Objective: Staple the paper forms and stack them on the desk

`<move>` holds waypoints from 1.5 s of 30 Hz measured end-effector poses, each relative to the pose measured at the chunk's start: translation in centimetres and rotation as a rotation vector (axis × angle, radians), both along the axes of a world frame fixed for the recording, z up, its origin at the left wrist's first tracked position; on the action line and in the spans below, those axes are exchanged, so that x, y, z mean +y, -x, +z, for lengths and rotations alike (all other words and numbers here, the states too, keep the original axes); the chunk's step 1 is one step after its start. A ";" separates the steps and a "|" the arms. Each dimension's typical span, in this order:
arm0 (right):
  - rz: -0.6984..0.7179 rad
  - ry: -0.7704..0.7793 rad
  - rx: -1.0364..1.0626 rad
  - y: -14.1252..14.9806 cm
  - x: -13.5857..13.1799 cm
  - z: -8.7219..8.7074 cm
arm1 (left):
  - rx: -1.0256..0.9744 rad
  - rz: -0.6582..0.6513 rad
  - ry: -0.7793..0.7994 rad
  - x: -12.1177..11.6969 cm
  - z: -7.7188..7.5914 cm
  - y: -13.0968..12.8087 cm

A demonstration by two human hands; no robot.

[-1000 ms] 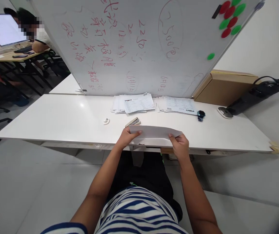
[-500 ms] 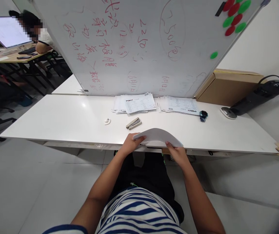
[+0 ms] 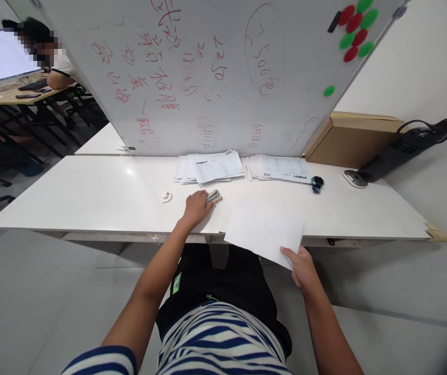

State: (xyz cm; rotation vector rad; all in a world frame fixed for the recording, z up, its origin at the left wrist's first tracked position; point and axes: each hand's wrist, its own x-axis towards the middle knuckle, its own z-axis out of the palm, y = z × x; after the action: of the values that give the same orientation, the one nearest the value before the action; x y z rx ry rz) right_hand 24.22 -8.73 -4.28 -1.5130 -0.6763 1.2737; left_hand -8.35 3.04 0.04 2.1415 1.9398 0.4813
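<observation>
My left hand (image 3: pixel 199 207) is on the beige stapler (image 3: pixel 214 196), its fingers curled around the stapler's left end and covering it. The stapler lies on the white table (image 3: pixel 102 203). My right hand (image 3: pixel 302 265) pinches the near right corner of some white paper (image 3: pixel 266 229), thumb on top and fingers underneath. The paper's blank side faces up, and it reaches over the table's front edge. Whether it is one sheet or several I cannot tell.
Two printed paper stacks, a left one (image 3: pixel 219 167) and a right one (image 3: pixel 286 167), lie below the whiteboard (image 3: pixel 223 104). A white earphone (image 3: pixel 166 197) is left of the stapler. To the right are a watch (image 3: pixel 317 184), mouse (image 3: pixel 355 178), cardboard box (image 3: pixel 354 140) and black bottle (image 3: pixel 407 148). A person (image 3: pixel 61 73) sits far left.
My left hand has let go of the paper and moved forward and left onto the stapler. My right hand has moved slightly right and nearer with the paper, which now lies flatter.
</observation>
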 end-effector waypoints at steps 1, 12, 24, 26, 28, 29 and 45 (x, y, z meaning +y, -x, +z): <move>0.007 0.013 0.044 0.1 0.0 0.3 | -0.022 -0.028 0.007 -0.1 -0.1 0.1; 0.152 0.079 0.032 1.4 0.8 1.5 | -0.219 -0.122 -0.045 -2.0 -1.2 0.2; 0.197 0.035 -0.058 1.4 1.4 2.0 | -0.294 -0.139 0.003 -2.9 -0.3 0.2; 0.197 0.037 -0.035 1.4 1.4 2.2 | -0.301 -0.144 0.004 -2.9 -0.3 0.3; 0.192 0.049 -0.017 1.4 1.4 2.2 | -0.308 -0.143 -0.001 -3.0 -0.3 0.3; 0.192 0.051 -0.012 1.5 1.4 2.2 | -0.313 -0.141 -0.003 -2.9 -0.3 0.3; 0.212 0.006 -0.005 1.7 1.7 1.6 | -0.252 -0.232 -0.031 -0.9 3.6 -1.3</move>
State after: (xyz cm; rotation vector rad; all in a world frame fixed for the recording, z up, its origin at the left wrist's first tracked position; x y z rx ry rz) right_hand 22.56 -7.05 -2.69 -1.4791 -0.8542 1.4311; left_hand -7.04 2.18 3.63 2.1678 1.5397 0.7006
